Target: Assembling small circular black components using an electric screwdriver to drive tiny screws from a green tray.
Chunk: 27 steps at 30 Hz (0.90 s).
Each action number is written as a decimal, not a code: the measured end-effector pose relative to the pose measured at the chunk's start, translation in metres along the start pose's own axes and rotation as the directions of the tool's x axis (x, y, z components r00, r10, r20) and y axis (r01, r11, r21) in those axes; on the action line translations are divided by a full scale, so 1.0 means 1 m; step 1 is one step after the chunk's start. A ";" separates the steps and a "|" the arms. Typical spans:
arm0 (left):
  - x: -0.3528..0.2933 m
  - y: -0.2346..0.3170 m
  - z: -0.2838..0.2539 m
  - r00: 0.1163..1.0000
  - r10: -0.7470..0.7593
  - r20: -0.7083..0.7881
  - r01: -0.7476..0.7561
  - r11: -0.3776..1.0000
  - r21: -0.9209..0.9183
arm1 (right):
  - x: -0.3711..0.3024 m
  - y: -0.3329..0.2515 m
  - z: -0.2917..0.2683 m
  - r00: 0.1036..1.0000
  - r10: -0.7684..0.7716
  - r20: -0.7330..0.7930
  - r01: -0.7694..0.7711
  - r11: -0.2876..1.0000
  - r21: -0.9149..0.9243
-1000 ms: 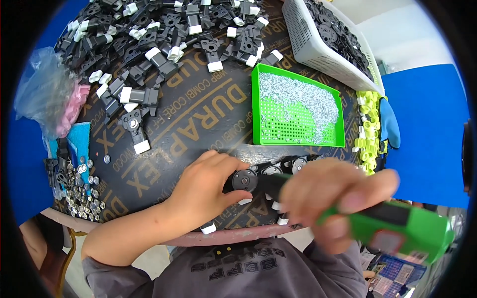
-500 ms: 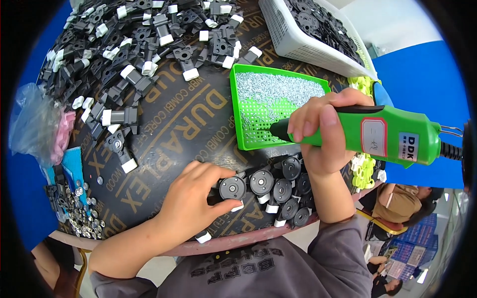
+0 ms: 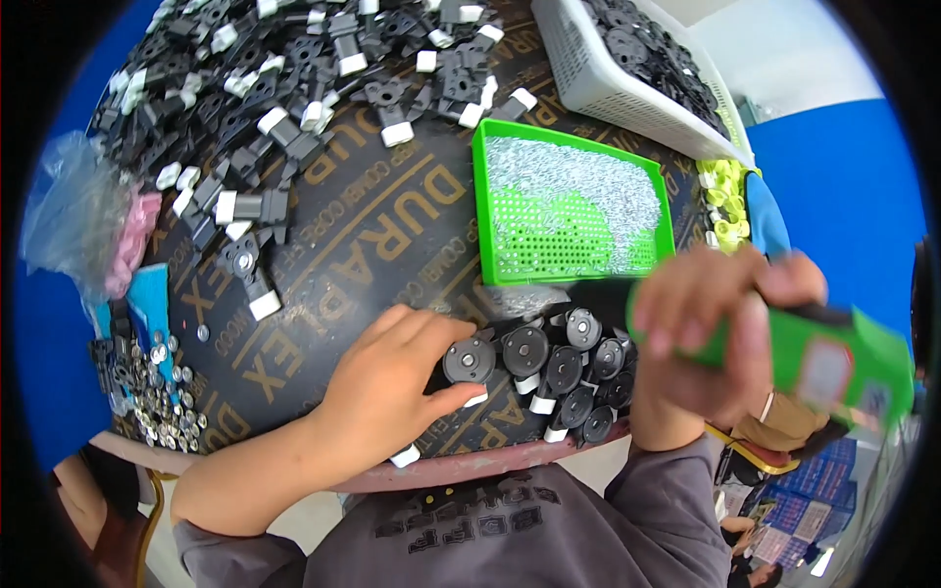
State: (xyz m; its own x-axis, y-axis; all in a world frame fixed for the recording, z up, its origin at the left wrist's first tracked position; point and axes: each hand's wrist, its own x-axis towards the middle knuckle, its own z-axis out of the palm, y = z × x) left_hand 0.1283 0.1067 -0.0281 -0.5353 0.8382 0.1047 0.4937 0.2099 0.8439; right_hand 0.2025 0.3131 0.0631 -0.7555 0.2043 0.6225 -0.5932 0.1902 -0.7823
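My left hand [image 3: 384,380] rests at the near edge of the table, thumb and fingers closed around a black caster [image 3: 469,362] with a round disc face and a white end. In my right hand [image 3: 701,328] is a green electric screwdriver [image 3: 853,367], smeared by motion, its dark nose pointing left. The nose lies just below the green tray [image 3: 482,211], above the assembled casters; the bit is too blurred to make out. Small silver screws [image 3: 569,167] cover the tray's far part, leaving perforated floor showing. Several similar black casters [image 3: 563,369] stand grouped right of the held one.
A large pile of black parts with white ends [image 3: 294,127] covers the far left. Silver round pieces [image 3: 176,416] lie near left beside a plastic bag [image 3: 78,220]. A white basket [image 3: 627,108] of black discs stands far right, yellow-green parts [image 3: 725,201] below it.
My right hand has drawn the screwdriver from over the screw tray down toward me, its nose now below the tray. My left hand keeps its hold on the caster. The view has shifted slightly.
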 end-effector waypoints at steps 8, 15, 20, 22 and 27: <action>-0.001 0.000 0.002 0.997 0.076 0.006 -0.076 0.995 0.065 | -0.033 -0.016 0.039 0.988 -0.036 0.152 -0.003 0.969 0.248; -0.002 0.000 0.004 0.997 0.067 -0.030 -0.064 0.994 0.088 | -0.033 -0.011 0.040 0.987 -0.009 0.163 -0.030 0.972 0.233; -0.002 0.001 0.004 0.997 0.070 -0.035 -0.067 0.993 0.092 | -0.037 -0.009 0.042 0.991 0.007 0.132 -0.041 0.967 0.251; -0.002 0.000 0.004 0.997 0.072 -0.034 -0.069 0.993 0.092 | -0.036 -0.007 0.044 0.990 -0.009 0.140 -0.028 0.967 0.255; -0.001 0.002 0.001 0.997 0.070 0.013 -0.071 0.994 0.086 | -0.036 -0.009 0.038 0.990 -0.014 0.139 -0.019 0.971 0.238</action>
State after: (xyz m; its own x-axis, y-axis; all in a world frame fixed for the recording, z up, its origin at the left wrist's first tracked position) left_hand 0.1306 0.1072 -0.0273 -0.4903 0.8574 0.1561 0.5872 0.1926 0.7862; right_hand 0.2241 0.2675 0.0467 -0.7783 0.0662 0.6244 -0.6275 -0.0474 -0.7772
